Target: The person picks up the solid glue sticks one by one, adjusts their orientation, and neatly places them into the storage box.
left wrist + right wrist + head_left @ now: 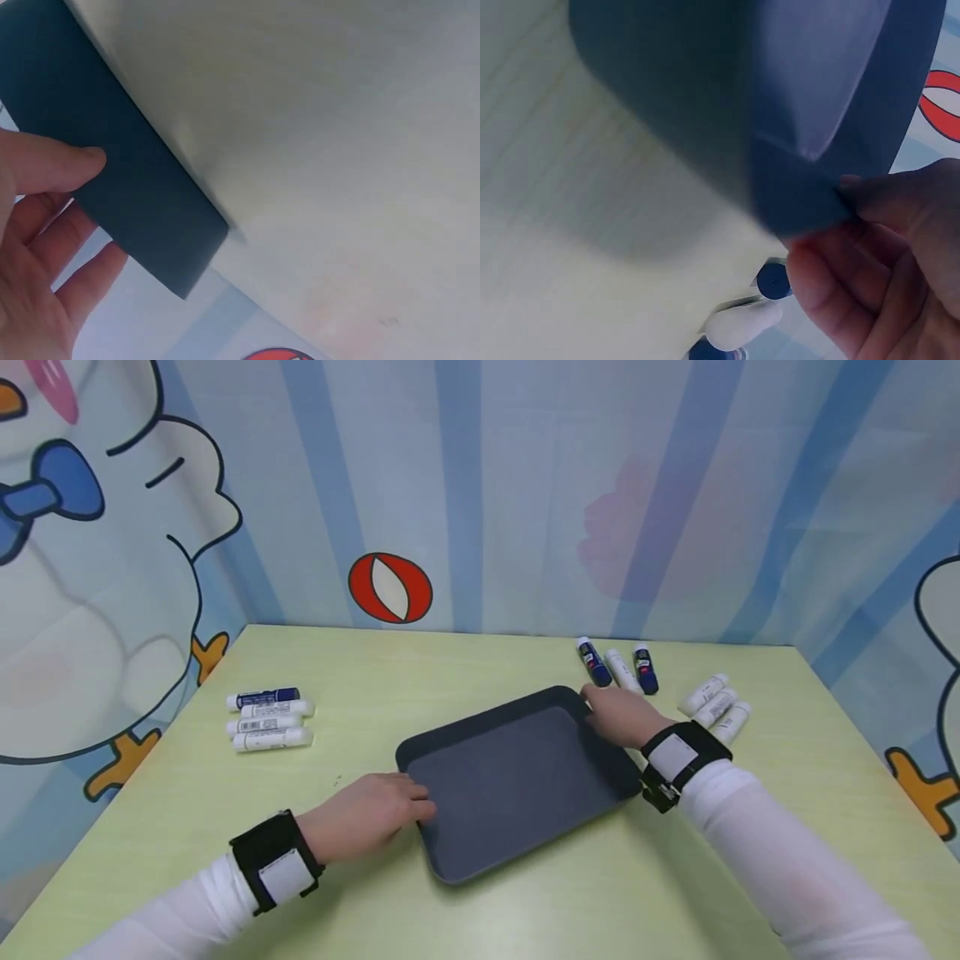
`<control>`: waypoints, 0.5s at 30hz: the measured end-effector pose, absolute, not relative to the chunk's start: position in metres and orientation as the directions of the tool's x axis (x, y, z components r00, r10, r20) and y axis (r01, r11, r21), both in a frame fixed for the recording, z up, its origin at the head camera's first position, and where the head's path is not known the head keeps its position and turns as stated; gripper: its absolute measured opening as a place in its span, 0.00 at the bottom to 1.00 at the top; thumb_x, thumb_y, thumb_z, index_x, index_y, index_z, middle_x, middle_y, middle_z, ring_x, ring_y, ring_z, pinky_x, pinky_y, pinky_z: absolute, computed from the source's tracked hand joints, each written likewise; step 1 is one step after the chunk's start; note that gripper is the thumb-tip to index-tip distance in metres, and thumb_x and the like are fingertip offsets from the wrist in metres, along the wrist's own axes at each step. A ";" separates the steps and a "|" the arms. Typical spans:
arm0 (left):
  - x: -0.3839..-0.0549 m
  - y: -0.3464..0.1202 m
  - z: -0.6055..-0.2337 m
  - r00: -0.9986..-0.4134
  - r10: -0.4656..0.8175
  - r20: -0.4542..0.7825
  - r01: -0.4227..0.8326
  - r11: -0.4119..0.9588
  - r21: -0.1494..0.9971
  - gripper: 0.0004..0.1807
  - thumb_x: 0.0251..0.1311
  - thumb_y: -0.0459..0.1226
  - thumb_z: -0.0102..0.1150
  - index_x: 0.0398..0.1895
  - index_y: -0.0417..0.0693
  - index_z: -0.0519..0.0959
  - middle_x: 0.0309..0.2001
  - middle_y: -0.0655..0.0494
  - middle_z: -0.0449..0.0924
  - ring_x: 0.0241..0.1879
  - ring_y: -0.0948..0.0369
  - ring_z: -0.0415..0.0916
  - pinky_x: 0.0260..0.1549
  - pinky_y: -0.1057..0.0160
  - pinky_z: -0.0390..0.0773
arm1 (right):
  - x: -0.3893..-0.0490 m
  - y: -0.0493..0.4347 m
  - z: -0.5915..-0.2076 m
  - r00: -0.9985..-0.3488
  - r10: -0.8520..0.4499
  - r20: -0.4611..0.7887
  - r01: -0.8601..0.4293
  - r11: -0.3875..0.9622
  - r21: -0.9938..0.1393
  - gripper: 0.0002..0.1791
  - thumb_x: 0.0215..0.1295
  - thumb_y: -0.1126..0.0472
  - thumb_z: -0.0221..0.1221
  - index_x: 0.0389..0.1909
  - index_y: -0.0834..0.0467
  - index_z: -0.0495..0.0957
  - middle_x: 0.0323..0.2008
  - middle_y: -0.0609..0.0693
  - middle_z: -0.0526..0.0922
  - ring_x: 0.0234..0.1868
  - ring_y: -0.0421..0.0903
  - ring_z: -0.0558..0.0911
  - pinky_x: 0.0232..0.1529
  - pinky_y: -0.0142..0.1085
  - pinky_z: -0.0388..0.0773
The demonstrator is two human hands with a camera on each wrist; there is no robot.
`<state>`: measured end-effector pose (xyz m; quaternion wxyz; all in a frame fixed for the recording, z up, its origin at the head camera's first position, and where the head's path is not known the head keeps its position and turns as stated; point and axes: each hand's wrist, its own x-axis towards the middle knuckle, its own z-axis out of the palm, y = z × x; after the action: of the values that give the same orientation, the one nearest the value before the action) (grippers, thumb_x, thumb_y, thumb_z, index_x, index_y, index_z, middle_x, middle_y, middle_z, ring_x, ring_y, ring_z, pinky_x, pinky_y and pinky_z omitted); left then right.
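A dark grey rectangular tray (517, 777) lies at a slant between the two hands. My left hand (369, 814) pinches its left rim; in the left wrist view the thumb (86, 165) presses the outer wall while the fingers reach past the rim. At the far right corner my right hand (626, 717) grips the rim between thumb and curled fingers. The right wrist view shows that end of the tray (802, 195) lifted off the table, with a shadow beneath. Just behind the right hand are two dark blue glue sticks (593, 662) and a white glue stick (621, 670).
Several glue sticks (270, 724), one with a dark blue label, lie in a row at the left of the pale table (360, 668). Three white glue sticks (712, 703) lie beyond the right wrist. A printed cloth (510, 510) hangs along the table's back edge.
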<state>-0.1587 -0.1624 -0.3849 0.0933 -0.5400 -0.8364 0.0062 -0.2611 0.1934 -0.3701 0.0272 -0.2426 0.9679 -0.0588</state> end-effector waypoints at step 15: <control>-0.191 -0.165 -0.374 -0.429 0.901 0.066 0.878 0.433 -0.202 0.13 0.46 0.25 0.58 0.24 0.56 0.77 0.25 0.65 0.74 0.27 0.68 0.70 0.30 0.68 0.70 | -0.226 0.215 -0.367 -0.907 -0.399 -0.136 -0.316 0.857 -0.408 0.18 0.63 0.64 0.51 0.49 0.71 0.64 0.19 0.49 0.76 0.14 0.41 0.75 0.25 0.35 0.71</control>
<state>-0.1906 -0.1647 -0.3740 0.0821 -0.5280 -0.8425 0.0683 -0.2260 0.2145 -0.3672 0.1084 -0.1866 0.9574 -0.1920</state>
